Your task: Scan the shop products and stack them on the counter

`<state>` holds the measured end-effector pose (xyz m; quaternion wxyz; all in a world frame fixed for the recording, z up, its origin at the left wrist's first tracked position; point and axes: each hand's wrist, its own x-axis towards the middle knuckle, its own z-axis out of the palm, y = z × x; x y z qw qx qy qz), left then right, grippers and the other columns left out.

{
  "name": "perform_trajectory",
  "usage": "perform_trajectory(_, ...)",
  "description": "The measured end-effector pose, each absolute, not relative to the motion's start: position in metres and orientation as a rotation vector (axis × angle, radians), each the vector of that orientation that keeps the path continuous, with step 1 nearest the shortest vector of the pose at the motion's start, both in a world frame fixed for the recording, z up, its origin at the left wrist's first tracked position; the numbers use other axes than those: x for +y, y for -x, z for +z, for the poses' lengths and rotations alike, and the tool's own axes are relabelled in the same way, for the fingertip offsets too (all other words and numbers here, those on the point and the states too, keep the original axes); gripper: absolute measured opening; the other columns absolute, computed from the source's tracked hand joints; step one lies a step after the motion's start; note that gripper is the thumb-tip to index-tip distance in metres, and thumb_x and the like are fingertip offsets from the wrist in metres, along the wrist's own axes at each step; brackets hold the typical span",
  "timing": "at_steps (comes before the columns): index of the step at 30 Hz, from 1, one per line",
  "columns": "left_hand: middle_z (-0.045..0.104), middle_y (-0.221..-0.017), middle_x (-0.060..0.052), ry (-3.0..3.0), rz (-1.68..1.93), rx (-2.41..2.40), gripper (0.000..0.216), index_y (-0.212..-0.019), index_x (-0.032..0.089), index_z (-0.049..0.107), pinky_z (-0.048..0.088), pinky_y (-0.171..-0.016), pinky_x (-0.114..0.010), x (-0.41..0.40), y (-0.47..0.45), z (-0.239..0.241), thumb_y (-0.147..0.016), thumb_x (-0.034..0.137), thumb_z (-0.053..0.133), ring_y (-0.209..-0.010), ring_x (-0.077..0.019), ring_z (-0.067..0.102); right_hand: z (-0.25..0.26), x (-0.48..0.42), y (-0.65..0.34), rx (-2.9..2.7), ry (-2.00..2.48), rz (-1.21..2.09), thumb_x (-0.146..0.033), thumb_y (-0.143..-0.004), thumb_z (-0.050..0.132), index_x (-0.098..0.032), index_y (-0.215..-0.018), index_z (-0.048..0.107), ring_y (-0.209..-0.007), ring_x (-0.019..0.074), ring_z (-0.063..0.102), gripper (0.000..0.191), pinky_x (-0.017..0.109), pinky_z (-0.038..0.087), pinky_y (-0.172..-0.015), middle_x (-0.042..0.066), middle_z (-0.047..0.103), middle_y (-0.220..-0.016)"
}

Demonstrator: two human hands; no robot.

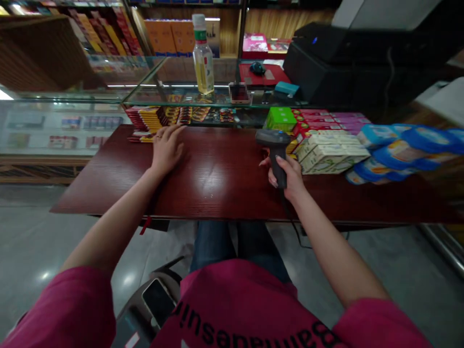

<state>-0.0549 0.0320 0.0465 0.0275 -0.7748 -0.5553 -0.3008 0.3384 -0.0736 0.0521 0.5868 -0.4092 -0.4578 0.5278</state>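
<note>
My right hand (287,177) is wrapped round the handle of a dark barcode scanner (274,145), held upright over the dark red wooden table (217,179). Its cable hangs down off the table's front edge. My left hand (167,147) lies flat on the table with fingers stretched out, next to a stack of red and yellow flat boxes (150,121) at the table's far left. It holds nothing.
Cream boxes (331,152), a green box (281,118) and pink boxes lie right of the scanner. Blue packs (402,150) sit at the far right. A glass counter (174,94) behind carries a bottle (203,55). A black printer (344,53) stands back right.
</note>
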Motion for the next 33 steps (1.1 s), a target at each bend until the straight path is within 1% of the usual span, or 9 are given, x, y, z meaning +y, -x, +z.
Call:
perform_trajectory(4,0.07,-0.152,-0.01,2.895,-0.889,-1.072,0.045,-0.148,0.025,0.068,0.044,-0.123,-0.051,0.016,-0.081,0.043,-0.106,0.034,0.056,-0.143,-0.0315,0.06,0.043,-0.096,-0.378,-0.98,0.983,1.079,-0.065,-0.073,0.09,-0.025,-0.093,0.067,-0.035,0.0071,0.047,0.05,0.025,0.033,-0.03,0.0,0.081,-0.087)
perform_trajectory(9,0.067,-0.156,-0.016,3.193,-0.814,-0.723,0.062,-0.153,0.018,0.064,0.049,-0.122,-0.05,0.011,-0.199,0.022,-0.096,0.036,0.079,-0.146,-0.0335,0.06,0.028,-0.114,-0.408,-0.932,0.973,1.024,-0.066,-0.072,0.092,-0.025,-0.09,0.065,-0.034,0.007,0.048,0.053,0.024,0.036,-0.03,-0.002,0.08,-0.083)
perform_trajectory(12,0.063,-0.161,-0.018,3.184,-0.789,-0.8,0.063,-0.155,0.014,0.063,0.046,-0.127,-0.051,0.016,-0.225,0.01,-0.095,0.027,0.079,-0.151,-0.0347,0.057,0.024,-0.118,-0.413,-0.932,0.963,1.009,-0.066,-0.073,0.091,-0.025,-0.092,0.066,-0.034,0.0072,0.048,0.052,0.024,0.036,-0.03,-0.001,0.079,-0.081)
perform_trajectory(15,0.06,-0.165,-0.016,3.184,-0.788,-0.819,0.056,-0.156,0.016,0.062,0.044,-0.131,-0.048,0.019,-0.223,0.004,-0.1,0.018,0.069,-0.155,-0.0301,0.055,0.024,-0.118,-0.411,-0.961,0.968,1.012,-0.065,-0.075,0.09,-0.026,-0.093,0.064,-0.035,0.0075,0.049,0.05,0.025,0.037,-0.031,-0.001,0.079,-0.083)
perform_trajectory(18,0.065,-0.161,-0.012,3.184,-0.837,-0.797,0.047,-0.152,0.019,0.067,0.045,-0.13,-0.045,0.014,-0.203,0.006,-0.105,0.019,0.061,-0.152,-0.0268,0.059,0.026,-0.117,-0.409,-0.999,0.975,1.039,-0.064,-0.077,0.089,-0.026,-0.095,0.064,-0.037,0.0083,0.05,0.049,0.026,0.037,-0.032,0.0,0.08,-0.086)
perform_trajectory(21,0.076,-0.145,-0.011,3.087,-1.034,-0.949,0.037,-0.142,0.018,0.075,0.051,-0.122,-0.04,0.012,-0.174,0.015,-0.109,0.021,0.057,-0.139,-0.0258,0.069,0.029,-0.112,-0.406,-0.998,0.967,1.074,-0.063,-0.076,0.089,-0.026,-0.095,0.064,-0.037,0.0083,0.049,0.048,0.027,0.036,-0.032,0.0,0.081,-0.088)
perform_trajectory(24,0.083,-0.131,-0.009,2.884,-1.326,-1.311,0.032,-0.131,0.018,0.081,0.056,-0.111,-0.035,0.023,-0.141,0.022,-0.109,0.023,0.059,-0.122,-0.0259,0.077,0.034,-0.098,-0.396,-0.998,0.966,1.108,-0.064,-0.076,0.088,-0.027,-0.093,0.062,-0.037,0.0078,0.049,0.048,0.026,0.034,-0.033,-0.001,0.081,-0.088)
perform_trajectory(29,0.086,-0.116,-0.009,2.554,-1.781,-1.913,0.029,-0.117,0.015,0.086,0.06,-0.099,-0.034,0.056,-0.091,0.025,-0.105,0.032,0.066,-0.111,-0.0282,0.079,0.042,-0.06,-0.354,-1.082,0.913,1.289,-0.066,-0.077,0.087,-0.025,-0.099,0.064,-0.038,0.0075,0.047,0.052,0.025,0.037,-0.035,0.003,0.084,-0.091)
perform_trajectory(33,0.086,-0.104,-0.01,2.353,-2.269,-2.316,0.028,-0.116,0.01,0.083,0.065,-0.081,-0.031,0.066,-0.067,0.022,-0.106,0.029,0.065,-0.091,-0.0219,0.079,0.042,-0.036,-0.311,-1.078,0.873,1.451,-0.067,-0.068,0.091,-0.023,-0.094,0.064,-0.037,0.008,0.049,0.057,0.024,0.037,-0.033,0.004,0.084,-0.087)
